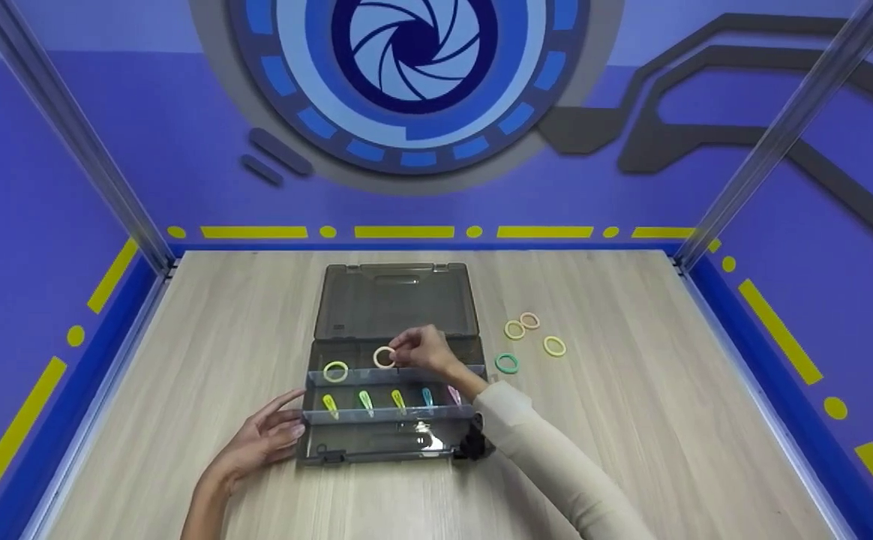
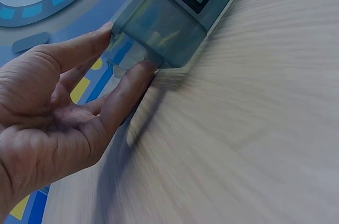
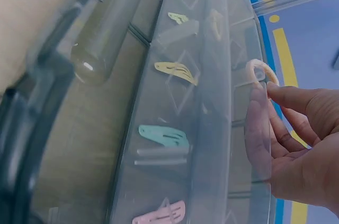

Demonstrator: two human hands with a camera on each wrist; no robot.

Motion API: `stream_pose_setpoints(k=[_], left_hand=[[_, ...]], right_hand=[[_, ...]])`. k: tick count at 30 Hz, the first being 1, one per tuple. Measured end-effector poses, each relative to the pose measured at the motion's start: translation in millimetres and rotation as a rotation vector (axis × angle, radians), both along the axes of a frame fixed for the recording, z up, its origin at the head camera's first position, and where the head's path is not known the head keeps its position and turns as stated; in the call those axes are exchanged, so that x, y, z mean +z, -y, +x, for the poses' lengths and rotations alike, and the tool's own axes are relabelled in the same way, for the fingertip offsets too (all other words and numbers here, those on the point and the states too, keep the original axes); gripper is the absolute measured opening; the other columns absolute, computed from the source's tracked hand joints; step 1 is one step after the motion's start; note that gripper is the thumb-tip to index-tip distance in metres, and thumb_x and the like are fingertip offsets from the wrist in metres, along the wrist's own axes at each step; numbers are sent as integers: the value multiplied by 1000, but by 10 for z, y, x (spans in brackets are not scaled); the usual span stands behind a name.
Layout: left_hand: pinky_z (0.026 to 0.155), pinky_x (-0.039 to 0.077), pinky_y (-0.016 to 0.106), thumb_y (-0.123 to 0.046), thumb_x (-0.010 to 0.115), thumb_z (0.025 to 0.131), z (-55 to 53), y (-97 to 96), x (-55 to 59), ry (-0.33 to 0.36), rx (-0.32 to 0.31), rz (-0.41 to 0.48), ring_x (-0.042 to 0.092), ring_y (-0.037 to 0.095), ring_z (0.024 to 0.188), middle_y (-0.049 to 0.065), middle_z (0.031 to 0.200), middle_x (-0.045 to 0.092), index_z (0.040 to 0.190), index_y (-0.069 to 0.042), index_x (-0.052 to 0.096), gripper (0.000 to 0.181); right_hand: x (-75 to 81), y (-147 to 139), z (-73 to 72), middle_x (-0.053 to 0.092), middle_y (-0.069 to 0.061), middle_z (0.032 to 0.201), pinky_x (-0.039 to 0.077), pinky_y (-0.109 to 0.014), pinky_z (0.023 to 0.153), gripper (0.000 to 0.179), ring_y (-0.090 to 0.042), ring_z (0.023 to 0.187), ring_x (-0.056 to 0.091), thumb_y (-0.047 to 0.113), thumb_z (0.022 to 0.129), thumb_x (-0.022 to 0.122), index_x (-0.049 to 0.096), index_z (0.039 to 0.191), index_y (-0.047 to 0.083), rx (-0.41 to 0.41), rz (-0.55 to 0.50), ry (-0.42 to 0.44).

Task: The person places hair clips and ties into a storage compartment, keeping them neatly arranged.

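A smoky clear plastic box [image 1: 376, 435] lies with its lid [image 1: 395, 300] folded back. My right hand [image 1: 425, 349] pinches a pale peach hair tie [image 1: 383, 357] between thumb and fingers, above the box's rear compartment. A yellow hair tie [image 1: 335, 371] stands in that compartment at the left. Snap hair clips, among them a teal clip [image 3: 164, 136] and a pink clip [image 3: 160, 214], sit in a row in the middle compartment. My left hand [image 1: 256, 441] rests its extended fingers and thumb against the box's left side, at the corner in the left wrist view.
Right of the box on the wooden table [image 1: 616, 420] lie a green hair tie [image 1: 507, 364], a yellow one, and a touching pair in yellow and pink. A black latch [image 1: 471, 442] is at the box's front right. Blue-purple panels wall in the table.
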State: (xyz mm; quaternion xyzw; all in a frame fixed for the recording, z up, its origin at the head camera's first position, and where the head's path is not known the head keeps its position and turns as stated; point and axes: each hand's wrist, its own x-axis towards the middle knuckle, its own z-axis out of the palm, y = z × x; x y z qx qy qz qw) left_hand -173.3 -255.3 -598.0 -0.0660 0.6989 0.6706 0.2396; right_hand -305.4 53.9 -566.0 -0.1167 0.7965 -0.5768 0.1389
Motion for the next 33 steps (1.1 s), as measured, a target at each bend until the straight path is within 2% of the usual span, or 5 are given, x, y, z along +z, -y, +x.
stream_pose_setpoints(k=[5, 16, 22, 26, 33], left_hand=[[103, 54, 43, -26, 68, 100, -15, 10, 8, -6, -6, -8, 61, 19, 123, 24, 153, 40, 162, -18, 28, 75], [106, 52, 49, -24, 67, 100, -12, -21, -17, -8, 4, 8, 58, 28, 131, 27, 155, 39, 162, -17, 27, 74], [107, 52, 49, -24, 67, 100, 14, -34, -43, -11, 3, 13, 56, 30, 134, 28, 155, 39, 162, -16, 27, 75], [107, 51, 50, -25, 67, 100, 18, -37, -41, -9, 2, 13, 56, 32, 134, 28, 155, 39, 162, -15, 27, 75], [105, 53, 46, -24, 67, 100, -1, -13, -21, -20, 1, 31, 59, 28, 131, 28, 155, 39, 162, -15, 27, 75]], right_hand=[[8, 105, -5, 75, -30, 90, 64, -34, 69, 12, -33, 77, 77, -9, 86, 73, 73, 97, -14, 6, 62, -33], [-2, 318, -29, 77, -23, 86, 49, -15, 53, 9, -24, 68, 75, -8, 84, 73, 76, 92, -10, 33, 178, -106], [-55, 400, 3, 78, -18, 83, 42, -13, 57, 9, -1, 60, 53, -4, 80, 80, 79, 89, -6, 51, 306, -199], [-87, 410, 13, 78, -17, 83, 45, -15, 59, 8, -2, 60, 52, -5, 81, 77, 79, 89, -5, 69, 345, -221], [-62, 366, -26, 79, -17, 89, 51, -19, 62, 13, -10, 67, 63, -7, 84, 71, 79, 94, -5, 89, 351, -174]])
